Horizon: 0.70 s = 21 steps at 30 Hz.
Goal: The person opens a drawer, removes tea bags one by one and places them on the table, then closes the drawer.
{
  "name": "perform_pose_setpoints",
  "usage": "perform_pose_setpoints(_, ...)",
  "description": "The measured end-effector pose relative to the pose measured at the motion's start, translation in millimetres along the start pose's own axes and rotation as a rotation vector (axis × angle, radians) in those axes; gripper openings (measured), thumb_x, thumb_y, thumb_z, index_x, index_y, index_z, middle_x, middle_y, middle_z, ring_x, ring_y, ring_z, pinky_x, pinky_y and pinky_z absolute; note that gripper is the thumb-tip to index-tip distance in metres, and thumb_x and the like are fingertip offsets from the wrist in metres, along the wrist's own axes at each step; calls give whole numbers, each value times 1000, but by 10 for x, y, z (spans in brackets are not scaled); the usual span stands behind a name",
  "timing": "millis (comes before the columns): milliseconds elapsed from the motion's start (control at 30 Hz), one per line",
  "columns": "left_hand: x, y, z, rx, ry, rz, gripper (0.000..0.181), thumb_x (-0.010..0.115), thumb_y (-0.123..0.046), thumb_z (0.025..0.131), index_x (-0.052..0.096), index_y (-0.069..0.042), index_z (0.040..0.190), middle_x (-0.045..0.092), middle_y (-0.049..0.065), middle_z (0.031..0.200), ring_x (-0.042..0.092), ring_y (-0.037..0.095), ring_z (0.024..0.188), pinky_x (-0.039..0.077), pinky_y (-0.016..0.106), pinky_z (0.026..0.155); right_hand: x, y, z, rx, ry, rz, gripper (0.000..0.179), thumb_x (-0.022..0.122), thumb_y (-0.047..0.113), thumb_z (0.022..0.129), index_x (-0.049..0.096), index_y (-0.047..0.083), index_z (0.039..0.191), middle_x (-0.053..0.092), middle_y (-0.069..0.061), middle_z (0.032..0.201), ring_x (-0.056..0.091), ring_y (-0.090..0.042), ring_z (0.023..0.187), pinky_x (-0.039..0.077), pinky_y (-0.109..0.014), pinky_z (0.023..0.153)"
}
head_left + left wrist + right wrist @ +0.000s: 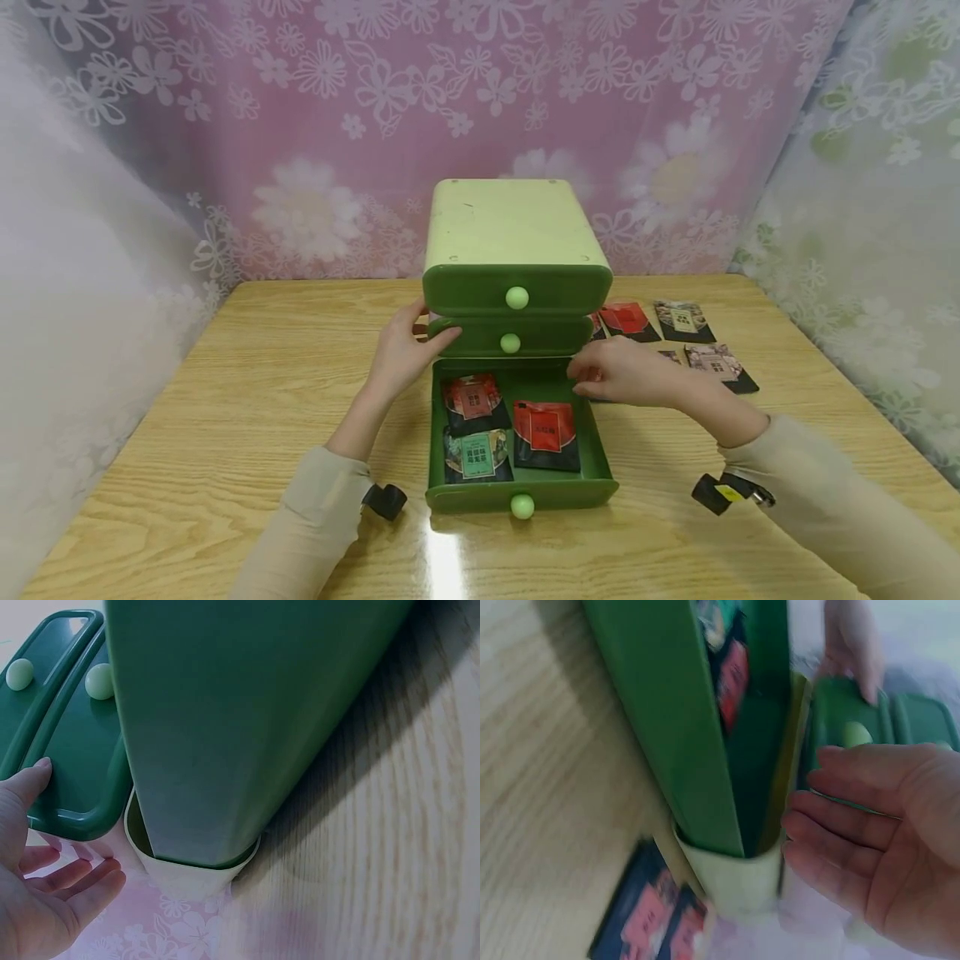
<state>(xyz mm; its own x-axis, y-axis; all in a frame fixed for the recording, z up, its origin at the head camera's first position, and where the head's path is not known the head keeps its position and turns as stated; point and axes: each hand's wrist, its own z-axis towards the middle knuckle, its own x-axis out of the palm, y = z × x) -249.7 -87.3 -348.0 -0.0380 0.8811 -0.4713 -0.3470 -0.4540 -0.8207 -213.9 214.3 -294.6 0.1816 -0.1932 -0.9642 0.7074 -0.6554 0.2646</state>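
Observation:
A cream drawer cabinet [517, 221] with green drawer fronts and pale round knobs stands on the table. Its bottom drawer [522, 497] is pulled out and holds three tea packets: a red-labelled one [476, 402], a green-labelled one [477, 455] and a red-and-black one [546, 433]. The left hand [403, 350] is at the cabinet's left side, thumb against the middle drawer's front [75, 772], other fingers extended along the side. Over the open drawer's right back corner hovers the right hand [626, 371], fingers slightly bent, nothing in it.
Right of the cabinet, several more packets lie on the wooden table [285, 375], among them a red one [630, 320], a dark one [684, 321] and a pinkish one [720, 367]. A floral curtain [337, 125] hangs behind. Each sleeve carries a small black wrist camera [384, 502].

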Motion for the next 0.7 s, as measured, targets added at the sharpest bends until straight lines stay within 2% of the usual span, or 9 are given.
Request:
perform_pose_setpoints(133,0,-3,-1,7,-4,7,50,68,-38,84,54,-17,127,54,7,117,56,27,102,50,41,83,114,78,137,-26,116,-19,16,67,14,85,69,5,98,66,-5,94,62,-16,81,52,-30,69)
perform_pose_setpoints(233,5,0,-4,11,-8,11,49,68,-37,84,55,-16,126,55,7,117,56,27,102,50,41,83,185,121,234,-21,166,-38,15,66,14,85,68,6,97,65,-4,93,61,-17,83,52,-31,70)
perform_pose_setpoints(500,13,-2,-15,8,-7,-6,51,68,-37,84,53,-16,128,54,8,119,56,29,103,50,42,83,318,156,409,-5,217,-72,11,66,14,85,67,9,95,61,-4,91,57,-16,82,50,-30,67)
perform_pose_setpoints(700,11,-7,-14,5,-13,-6,51,68,-37,84,53,-17,129,54,8,118,55,28,103,50,41,84,408,122,490,38,258,-94,11,69,14,81,62,9,87,51,-1,80,43,-13,67,36,-26,56)
